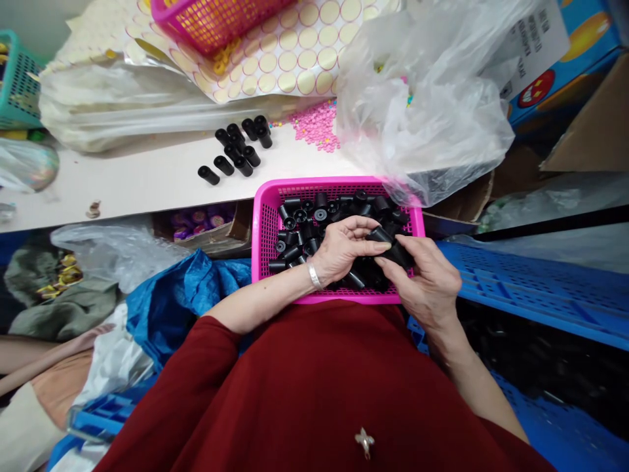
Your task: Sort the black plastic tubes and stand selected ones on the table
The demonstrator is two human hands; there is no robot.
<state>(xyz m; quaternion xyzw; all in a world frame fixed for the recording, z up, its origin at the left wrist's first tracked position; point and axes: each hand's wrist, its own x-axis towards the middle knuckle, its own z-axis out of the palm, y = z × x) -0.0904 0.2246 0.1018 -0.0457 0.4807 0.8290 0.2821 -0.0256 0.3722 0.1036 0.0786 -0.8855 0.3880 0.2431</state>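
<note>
Where the white table (147,180) stretches across ahead of me, a sheet (304,59) of pale yellow circles covers part of its far side, and a crumpled clear plastic bag (417,118) lies to the right, hanging over the near edge. Off to my right are blue crates (540,285), with dark contents too dim for me to make out. My dark red top (295,393) reaches up to the near rim of a bright pink basket (263,236), which sits between me and the table and holds a jumble of short black tubes (320,215), some upright, some on their sides. A second pink basket (216,26) rests on the sheet.

My hands are close together above the right part of the nearer basket. My left hand (341,252) pinches a black piece (379,234) between thumb and fingers; my right hand (432,278) grips black plastic just beside it, and I cannot tell whether that is the same piece or another. On the table, beyond the basket's left corner, stands a cluster of black cylinders (251,156). Tiny pink beads (317,124) are scattered to their right. Smaller than most, a silvery bracelet (314,275) circles my left wrist.
</note>
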